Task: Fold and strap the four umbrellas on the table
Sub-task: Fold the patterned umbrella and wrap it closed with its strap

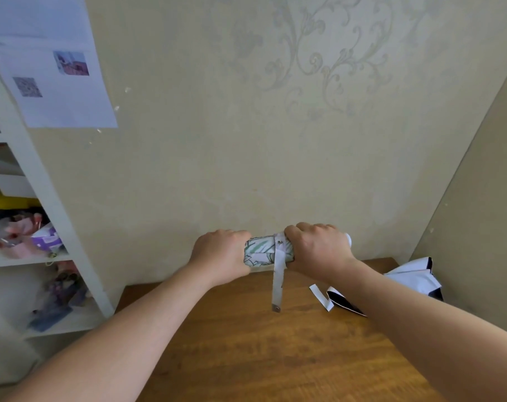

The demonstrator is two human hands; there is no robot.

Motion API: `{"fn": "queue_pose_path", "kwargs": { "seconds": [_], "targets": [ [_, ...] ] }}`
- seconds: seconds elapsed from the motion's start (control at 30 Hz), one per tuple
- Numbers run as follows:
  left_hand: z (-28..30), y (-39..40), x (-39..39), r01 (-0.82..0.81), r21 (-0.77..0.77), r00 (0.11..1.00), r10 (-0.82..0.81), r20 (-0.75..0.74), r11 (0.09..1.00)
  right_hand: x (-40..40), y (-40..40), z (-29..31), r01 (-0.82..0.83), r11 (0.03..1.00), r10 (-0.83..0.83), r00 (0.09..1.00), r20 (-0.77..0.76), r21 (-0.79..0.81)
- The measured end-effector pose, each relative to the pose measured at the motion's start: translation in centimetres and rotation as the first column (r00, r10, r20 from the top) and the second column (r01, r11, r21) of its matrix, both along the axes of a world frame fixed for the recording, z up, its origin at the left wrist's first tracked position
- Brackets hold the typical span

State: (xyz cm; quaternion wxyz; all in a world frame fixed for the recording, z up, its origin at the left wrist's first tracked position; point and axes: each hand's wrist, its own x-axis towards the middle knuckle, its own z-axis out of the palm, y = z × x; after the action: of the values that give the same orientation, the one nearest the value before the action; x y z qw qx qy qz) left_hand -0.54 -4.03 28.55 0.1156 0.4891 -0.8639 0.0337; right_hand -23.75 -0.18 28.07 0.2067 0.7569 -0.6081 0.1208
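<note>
I hold a rolled-up pale umbrella with a green leaf print (261,252) sideways in the air above the far edge of the wooden table (246,343). My left hand (220,252) grips its left end and my right hand (319,248) grips its right end. Its white strap (278,281) hangs loose below the roll, with a metal snap at the tip. A second umbrella, white outside and black inside (414,278), lies unfolded at the table's far right, partly hidden behind my right forearm; its own white strap (321,297) lies on the wood.
A white shelf unit (52,204) crammed with small items stands at the left, with printed papers (49,68) taped above it. A patterned wall runs right behind the table, and another wall closes in on the right.
</note>
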Motion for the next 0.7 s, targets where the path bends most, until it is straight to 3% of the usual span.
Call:
{"fn": "queue_pose_path", "kwargs": {
  "seconds": [0.1,0.23,0.33,0.47,0.7],
  "targets": [
    [0.0,0.0,-0.1,0.014,0.042,1.000,-0.014,0.019,0.999,0.3,0.4,0.2,0.062,0.993,-0.058,0.997,-0.044,0.102],
    [0.4,-0.1,-0.9,0.050,0.016,0.991,-0.052,0.123,0.999,1.4,1.0,0.9,0.109,0.973,-0.114,0.993,0.012,0.204],
    [0.5,0.1,-2.5,0.066,-0.067,0.984,-0.053,0.171,0.996,2.4,1.2,1.2,0.125,0.966,-0.136,0.990,0.034,0.225],
    [-0.5,-0.2,-2.0,0.045,-0.253,0.994,-0.019,0.106,0.966,2.6,1.4,1.8,0.151,0.951,-0.164,0.986,0.025,0.271],
    [-2.3,-0.6,0.3,0.099,-0.359,0.990,-0.056,0.130,0.928,2.5,1.7,2.4,0.097,0.846,-0.216,0.962,0.170,0.524]
  ]
}}
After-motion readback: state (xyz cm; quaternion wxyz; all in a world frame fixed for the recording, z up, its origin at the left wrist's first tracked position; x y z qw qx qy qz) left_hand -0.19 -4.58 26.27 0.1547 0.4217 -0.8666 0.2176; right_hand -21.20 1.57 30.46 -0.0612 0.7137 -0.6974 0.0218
